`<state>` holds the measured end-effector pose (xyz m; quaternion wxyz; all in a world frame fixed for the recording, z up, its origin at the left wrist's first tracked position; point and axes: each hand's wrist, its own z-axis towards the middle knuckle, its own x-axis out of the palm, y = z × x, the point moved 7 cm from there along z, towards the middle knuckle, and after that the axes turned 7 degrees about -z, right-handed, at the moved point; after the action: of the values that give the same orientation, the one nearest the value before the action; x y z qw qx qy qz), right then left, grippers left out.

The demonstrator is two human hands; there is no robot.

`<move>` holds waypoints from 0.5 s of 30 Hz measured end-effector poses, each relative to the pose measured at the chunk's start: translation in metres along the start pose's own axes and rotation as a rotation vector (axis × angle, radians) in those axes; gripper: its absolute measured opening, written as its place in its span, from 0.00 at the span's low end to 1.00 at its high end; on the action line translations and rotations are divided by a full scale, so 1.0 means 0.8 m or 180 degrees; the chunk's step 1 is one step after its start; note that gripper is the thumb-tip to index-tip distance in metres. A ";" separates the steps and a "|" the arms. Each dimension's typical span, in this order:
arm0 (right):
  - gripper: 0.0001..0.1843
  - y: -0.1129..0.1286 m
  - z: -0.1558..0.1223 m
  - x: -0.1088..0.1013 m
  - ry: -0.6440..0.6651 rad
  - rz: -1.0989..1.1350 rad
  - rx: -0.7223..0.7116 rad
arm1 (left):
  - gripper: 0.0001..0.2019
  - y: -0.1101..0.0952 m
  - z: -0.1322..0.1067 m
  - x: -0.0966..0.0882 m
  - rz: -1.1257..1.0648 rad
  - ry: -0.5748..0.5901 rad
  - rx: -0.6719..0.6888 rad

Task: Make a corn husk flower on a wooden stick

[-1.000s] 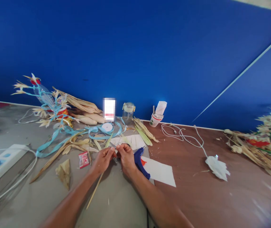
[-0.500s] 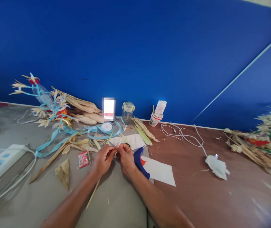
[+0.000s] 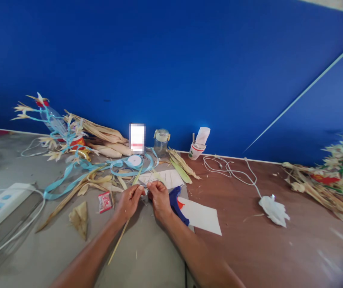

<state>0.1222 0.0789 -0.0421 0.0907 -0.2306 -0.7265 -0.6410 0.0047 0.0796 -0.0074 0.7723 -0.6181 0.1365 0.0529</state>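
My left hand and my right hand meet over the grey part of the table, both with fingers pinched. Between the fingertips is something small and pale, too small to name. Just right of my right hand lies a blue glue gun with an orange trigger, on a white sheet. A thin straw-coloured stalk lies below my left hand. Behind the hands are another white paper and a loop of light blue ribbon around its white spool.
Corn husks, a lidded jar and a paper cup line the blue wall. Left are a power strip, a red wrapper and ribbon-stemmed husk flowers. A white cable and crumpled tissue lie right.
My left fingertips have turned slightly and drawn a little apart from the right ones, showing a bit more of the pale piece. Other things stay in place.
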 end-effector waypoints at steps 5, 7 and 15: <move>0.18 0.001 -0.001 0.001 -0.0036 -0.0022 0.0038 | 0.10 0.000 -0.002 -0.003 -0.0075 -0.0173 0.0134; 0.18 0.002 -0.002 0.001 -0.0028 -0.0138 0.0000 | 0.09 -0.004 -0.003 -0.001 0.0081 -0.0140 0.0267; 0.17 0.000 -0.002 0.000 0.0017 -0.0498 -0.0132 | 0.08 -0.018 -0.005 -0.001 0.0507 -0.0100 0.0628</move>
<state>0.1222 0.0772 -0.0420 0.0375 -0.1732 -0.7286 -0.6616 0.0071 0.0725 0.0054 0.8248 -0.5254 0.1776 0.1101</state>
